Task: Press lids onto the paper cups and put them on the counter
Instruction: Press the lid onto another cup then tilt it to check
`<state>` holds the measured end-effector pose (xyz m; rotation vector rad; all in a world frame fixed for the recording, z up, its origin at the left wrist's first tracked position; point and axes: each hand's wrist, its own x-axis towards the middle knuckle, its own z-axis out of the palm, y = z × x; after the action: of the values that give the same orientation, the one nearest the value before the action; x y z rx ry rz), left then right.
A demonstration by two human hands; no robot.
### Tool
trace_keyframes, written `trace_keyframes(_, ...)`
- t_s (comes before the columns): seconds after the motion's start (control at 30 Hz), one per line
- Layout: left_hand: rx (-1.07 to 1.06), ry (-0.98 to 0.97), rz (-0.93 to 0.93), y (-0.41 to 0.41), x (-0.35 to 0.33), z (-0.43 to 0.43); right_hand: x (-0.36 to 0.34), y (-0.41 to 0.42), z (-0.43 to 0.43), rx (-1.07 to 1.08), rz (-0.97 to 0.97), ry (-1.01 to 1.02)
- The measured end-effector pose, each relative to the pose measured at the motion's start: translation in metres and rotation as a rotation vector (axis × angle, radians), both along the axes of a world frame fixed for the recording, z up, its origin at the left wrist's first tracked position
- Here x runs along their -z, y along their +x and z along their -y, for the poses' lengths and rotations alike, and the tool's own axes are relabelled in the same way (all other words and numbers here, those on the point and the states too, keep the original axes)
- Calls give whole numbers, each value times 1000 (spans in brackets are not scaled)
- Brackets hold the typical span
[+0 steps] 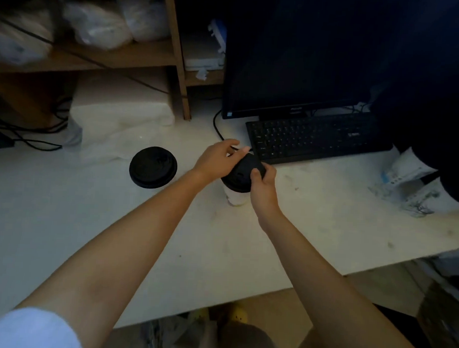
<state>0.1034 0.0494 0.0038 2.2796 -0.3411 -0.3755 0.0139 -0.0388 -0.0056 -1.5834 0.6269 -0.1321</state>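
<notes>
A white paper cup (pixel 236 197) stands on the white counter (pixel 95 220) in front of the keyboard, with a black lid (pixel 243 173) on its top. My left hand (pixel 218 159) rests on the lid's far left edge, fingers stretched over it. My right hand (pixel 262 182) grips the lid's near right edge with the thumb on top. A second cup with a black lid (pixel 153 167) stands on the counter to the left, untouched.
A black keyboard (pixel 316 137) and dark monitor (pixel 302 56) stand just behind the hands. Wooden shelves (pixel 173 40) with white plastic bags fill the back left. Cables (pixel 28 128) trail at far left. Crumpled printed wrapping (pixel 404 186) lies at right. The counter's front edge runs below my arms.
</notes>
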Motion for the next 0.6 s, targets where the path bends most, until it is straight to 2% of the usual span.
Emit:
trace_keyframes(0.17,-74,109,315,11,-4,-6,-8,8,10,-48,-88,-76)
trace_keyframes(0.27,-179,47,241,-4,-4,1,-17,26,23,-133,-28,-249)
trace_keyframes(0.37,-164,41,110,-18,8,13,-14,38,24,-310,-10,-294)
trace_keyframes(0.6,-213,72,231,-24,19,19,7,41,21,-266,95,-216)
